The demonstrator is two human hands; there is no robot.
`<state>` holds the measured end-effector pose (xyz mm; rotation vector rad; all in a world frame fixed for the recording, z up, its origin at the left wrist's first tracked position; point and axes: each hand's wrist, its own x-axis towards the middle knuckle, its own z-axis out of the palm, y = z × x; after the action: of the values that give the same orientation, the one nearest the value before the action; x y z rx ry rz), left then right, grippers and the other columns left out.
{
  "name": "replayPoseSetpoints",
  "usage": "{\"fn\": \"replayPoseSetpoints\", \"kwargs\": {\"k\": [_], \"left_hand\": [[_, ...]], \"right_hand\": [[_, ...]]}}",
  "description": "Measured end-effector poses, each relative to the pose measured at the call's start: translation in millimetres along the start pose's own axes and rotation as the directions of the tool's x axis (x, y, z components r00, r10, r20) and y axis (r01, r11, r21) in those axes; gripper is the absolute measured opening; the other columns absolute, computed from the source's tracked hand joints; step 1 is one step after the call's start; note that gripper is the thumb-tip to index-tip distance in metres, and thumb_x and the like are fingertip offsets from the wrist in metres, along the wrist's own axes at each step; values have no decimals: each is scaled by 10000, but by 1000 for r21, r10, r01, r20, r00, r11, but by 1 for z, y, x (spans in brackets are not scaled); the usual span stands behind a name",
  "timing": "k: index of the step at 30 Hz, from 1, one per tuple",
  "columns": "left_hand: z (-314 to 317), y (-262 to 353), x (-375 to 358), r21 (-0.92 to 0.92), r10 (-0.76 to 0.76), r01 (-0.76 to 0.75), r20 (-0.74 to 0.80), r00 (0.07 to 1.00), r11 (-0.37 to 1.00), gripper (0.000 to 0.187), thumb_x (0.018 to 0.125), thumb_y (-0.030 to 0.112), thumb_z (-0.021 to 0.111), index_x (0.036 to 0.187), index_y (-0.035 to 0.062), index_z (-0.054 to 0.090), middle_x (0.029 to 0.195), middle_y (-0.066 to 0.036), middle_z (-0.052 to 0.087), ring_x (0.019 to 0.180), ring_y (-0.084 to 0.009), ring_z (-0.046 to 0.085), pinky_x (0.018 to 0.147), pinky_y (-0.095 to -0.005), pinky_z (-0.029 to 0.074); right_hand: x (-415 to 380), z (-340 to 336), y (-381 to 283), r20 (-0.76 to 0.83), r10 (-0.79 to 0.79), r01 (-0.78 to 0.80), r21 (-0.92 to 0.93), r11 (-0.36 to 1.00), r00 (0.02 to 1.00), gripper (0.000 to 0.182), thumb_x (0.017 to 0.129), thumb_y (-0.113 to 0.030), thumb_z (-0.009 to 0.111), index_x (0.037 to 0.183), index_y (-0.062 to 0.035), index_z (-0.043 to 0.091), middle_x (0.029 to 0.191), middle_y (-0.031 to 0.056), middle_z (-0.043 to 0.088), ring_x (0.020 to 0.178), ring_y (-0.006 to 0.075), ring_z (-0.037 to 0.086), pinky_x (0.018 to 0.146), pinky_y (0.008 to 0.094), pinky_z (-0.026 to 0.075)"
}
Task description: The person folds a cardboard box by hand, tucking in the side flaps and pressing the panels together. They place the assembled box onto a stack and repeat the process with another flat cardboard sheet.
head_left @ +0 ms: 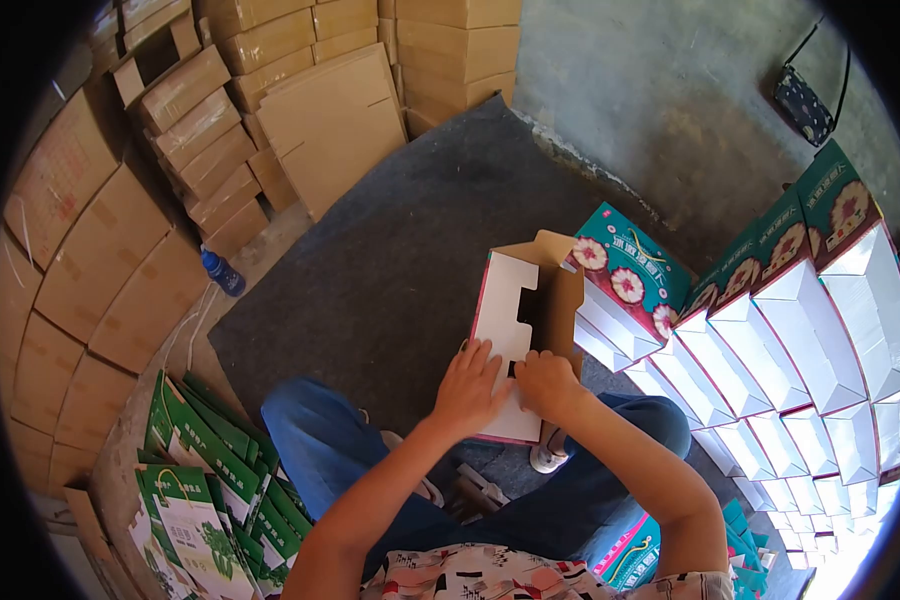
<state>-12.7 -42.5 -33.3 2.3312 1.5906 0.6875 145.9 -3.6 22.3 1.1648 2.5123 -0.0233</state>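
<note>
An open box (502, 310) with a white inner flap and brown cardboard inside stands between my knees. My left hand (470, 388) lies on its white flap near the front end, fingers apart. My right hand (547, 385) is closed at the flap's edge, beside the brown side wall; its fingertips pinch something I cannot make out. Just right of the box is a teal carton (630, 270) with printed round fruit pictures and a yellow cord.
Stacked white-ended teal cartons (808, 335) rise at the right. Green flat packages (195, 510) lie at lower left. Brown boxes (100, 250) line the left and back. A blue bottle (222, 272) stands by the dark mat (370, 260). A bag (805, 105) hangs on the wall.
</note>
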Motion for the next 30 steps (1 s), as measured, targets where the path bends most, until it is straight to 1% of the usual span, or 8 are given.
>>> {"fn": "replayPoseSetpoints", "kwargs": {"k": [4,7,10,13,16,22,26,30], "left_hand": [[-4,21,-23,29,53,-52,-13,999,998,726,815,479,570,1295,-50,438,1389,-285,328,1330,-403,265,1087,-508,192],[1,17,-21,69,69,-68,-10,998,995,731,807,486,578,1291,-46,444,1394,-275,330,1337,-396,257,1090,-502,187],[-4,13,-20,65,73,-74,7,997,995,730,803,484,587,1288,-43,450,1391,-270,339,1335,-394,264,1091,-499,187],[-4,11,-21,63,77,-77,3,997,995,726,801,484,591,1287,-38,455,1389,-267,346,1334,-394,266,1091,-495,191],[-5,9,-21,54,69,-69,-4,998,996,715,803,475,591,1287,-33,456,1381,-263,358,1328,-392,279,1089,-501,194],[7,29,-29,215,96,-89,-22,995,973,619,793,410,603,1223,-23,500,1352,-253,384,1285,-391,338,1053,-523,251],[11,61,-33,-52,35,-37,-41,999,998,562,787,366,603,1171,-38,524,1318,-274,405,1262,-427,347,1028,-551,261],[16,81,-22,54,-99,100,-28,995,994,530,777,334,600,1143,-45,541,1278,-275,450,1255,-416,358,1025,-571,245]], "right_hand": [[9,-35,10,226,-22,-11,146,989,974,482,655,-323,780,1005,-36,617,1028,148,586,998,315,597,767,355,519],[34,-38,42,-99,222,-193,246,950,970,605,737,-284,725,1224,-25,477,1290,234,415,1035,348,583,787,366,525],[62,-43,63,-513,501,-309,416,855,697,628,787,-203,673,1282,8,350,1288,253,376,1072,401,539,849,421,499],[97,-27,80,-521,584,-409,420,810,623,638,790,-190,665,1290,20,331,1340,244,344,1038,383,566,819,421,511],[104,-47,87,-327,613,-478,406,779,720,563,796,-200,652,1258,14,413,1261,218,455,986,348,604,789,414,523],[106,-12,86,-127,266,-261,56,964,955,185,807,-232,621,832,-61,684,864,99,614,913,299,626,720,397,522],[96,2,77,-124,134,-145,-83,986,983,152,788,-183,590,846,-97,701,939,90,627,933,278,598,779,396,480],[97,9,79,-178,89,-112,-123,986,980,202,802,-266,624,799,-74,689,902,103,634,872,293,606,788,396,480]]}}
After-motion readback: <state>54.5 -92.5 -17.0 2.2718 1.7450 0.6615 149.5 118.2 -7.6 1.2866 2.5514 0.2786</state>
